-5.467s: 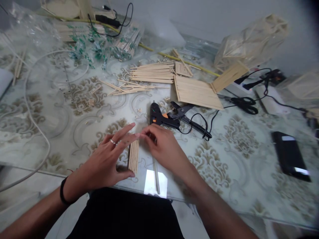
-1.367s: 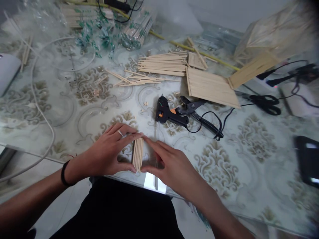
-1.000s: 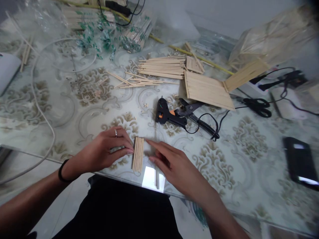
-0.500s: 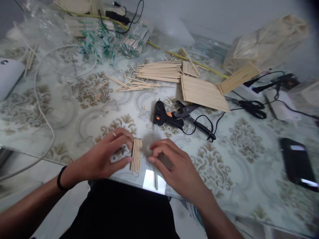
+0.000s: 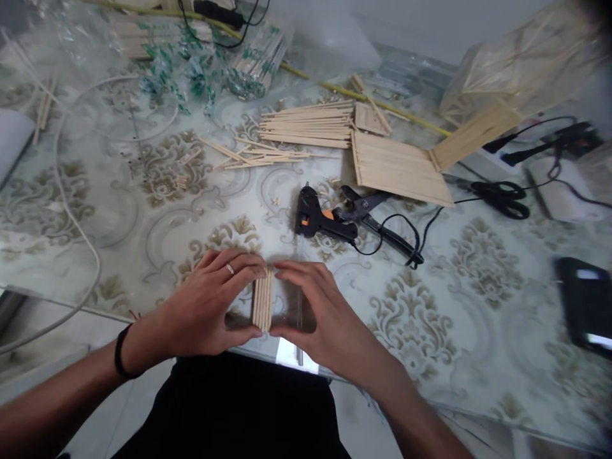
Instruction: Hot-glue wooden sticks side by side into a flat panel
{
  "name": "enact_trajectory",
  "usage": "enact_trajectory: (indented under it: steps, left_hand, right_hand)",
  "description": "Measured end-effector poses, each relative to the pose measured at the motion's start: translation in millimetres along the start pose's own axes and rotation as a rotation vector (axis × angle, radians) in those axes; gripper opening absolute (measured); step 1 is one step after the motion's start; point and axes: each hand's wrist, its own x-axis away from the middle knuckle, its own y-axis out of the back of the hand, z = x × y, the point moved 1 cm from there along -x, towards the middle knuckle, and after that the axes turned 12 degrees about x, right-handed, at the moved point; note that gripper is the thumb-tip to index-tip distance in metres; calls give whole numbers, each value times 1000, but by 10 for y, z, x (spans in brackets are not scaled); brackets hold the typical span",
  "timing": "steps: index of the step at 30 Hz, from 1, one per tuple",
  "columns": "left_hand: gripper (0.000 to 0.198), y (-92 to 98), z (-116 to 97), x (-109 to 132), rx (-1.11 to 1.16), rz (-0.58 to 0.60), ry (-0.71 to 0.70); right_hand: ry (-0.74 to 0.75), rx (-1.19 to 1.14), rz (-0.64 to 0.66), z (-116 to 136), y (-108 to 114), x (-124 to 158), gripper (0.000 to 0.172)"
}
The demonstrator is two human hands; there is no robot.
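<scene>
A small row of short wooden sticks (image 5: 262, 301), laid side by side, lies on the patterned table close to its front edge. My left hand (image 5: 215, 299), with a ring on one finger, presses fingertips and thumb against the row's left side. From the right, my right hand (image 5: 315, 306) closes on the same row, its fingers at the far end and its thumb at the near end. Beyond the hands lies a black glue gun (image 5: 313, 217) with orange parts. Black-handled cutting pliers (image 5: 377, 223) rest beside it.
Long sticks (image 5: 306, 124) and scattered loose ones lie further back, near joined wooden panels (image 5: 401, 166). Scissors (image 5: 502, 196) and a black phone (image 5: 586, 303) are at the right. Bagged sticks (image 5: 258, 60) lie at the back. A white cable (image 5: 71, 210) curves along the left.
My right hand has moved left onto the row of sticks, and its fingers have spread along it. My left hand has also shifted its grip to span the row's length.
</scene>
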Motion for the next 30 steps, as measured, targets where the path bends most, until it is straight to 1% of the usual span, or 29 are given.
enact_trajectory:
  steps: [3,9,14,17,22,27,30]
  left_hand:
    - [67,1,-9,-18,-2,-6,3]
    - [67,-2,-25,-25,-22,19,21]
    - [65,-19,-41,-23,3,-6,73]
    - [64,-21,-42,-31,6,-8,66]
    - [69,-14,-18,-18,-23,-14,15]
    - [62,-24,12,31,-56,-24,-40]
    - [59,-35,18,76,-77,-41,-74]
  right_hand:
    - [-2,-14,-11,13,3,2,79]
    - [-60,-20,-11,44,-1,14,76]
    - [-83,-11,-8,67,20,-17,71]
    - [-91,-1,-1,66,24,-40,70]
    - [-93,-6,-27,40,-11,-18,76]
    - [-73,4,-42,5,-57,58,87]
    - [-79,3,-45,-6,-71,80,89]
